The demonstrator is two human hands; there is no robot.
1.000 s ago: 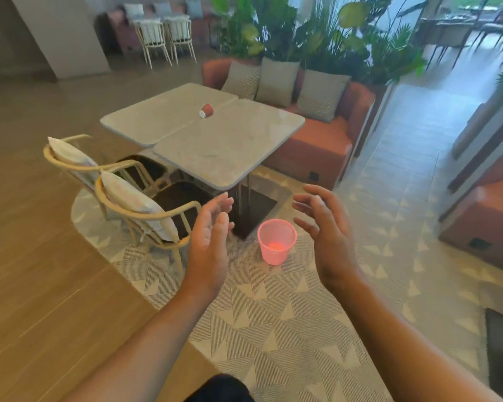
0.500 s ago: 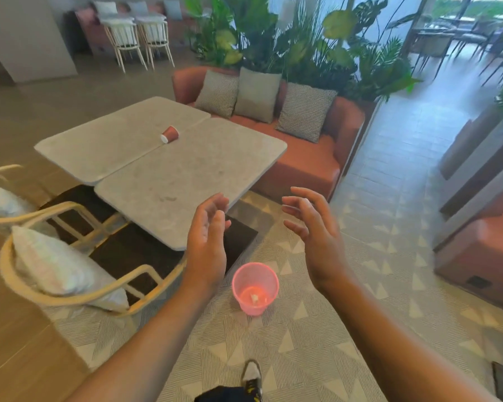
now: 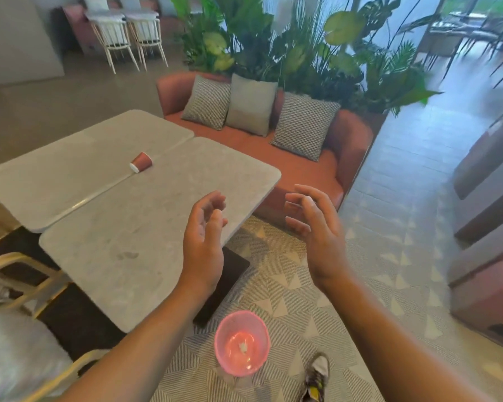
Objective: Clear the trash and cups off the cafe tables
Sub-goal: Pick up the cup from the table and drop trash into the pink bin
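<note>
A red paper cup (image 3: 141, 161) lies on its side at the seam between two grey stone tables (image 3: 122, 227), its white rim facing left. A pink translucent bin (image 3: 242, 342) stands on the patterned rug near my foot, with a small white scrap inside. My left hand (image 3: 204, 242) hovers over the near table's right corner, fingers loosely curled, holding nothing. My right hand (image 3: 314, 227) floats beside it over the rug, fingers relaxed and empty. Both hands are well short of the cup.
A salmon sofa (image 3: 296, 169) with three grey cushions sits behind the tables, backed by large plants. Cream wooden chairs (image 3: 21, 274) with pillows stand at the lower left. Another salmon seat (image 3: 488, 294) is at the right. My shoe (image 3: 317, 372) is beside the bin.
I have stepped closer to the tables. The cup and tabletop are nearer and larger, and the pink bin has dropped toward the bottom of the view. Both hands stay raised and empty.
</note>
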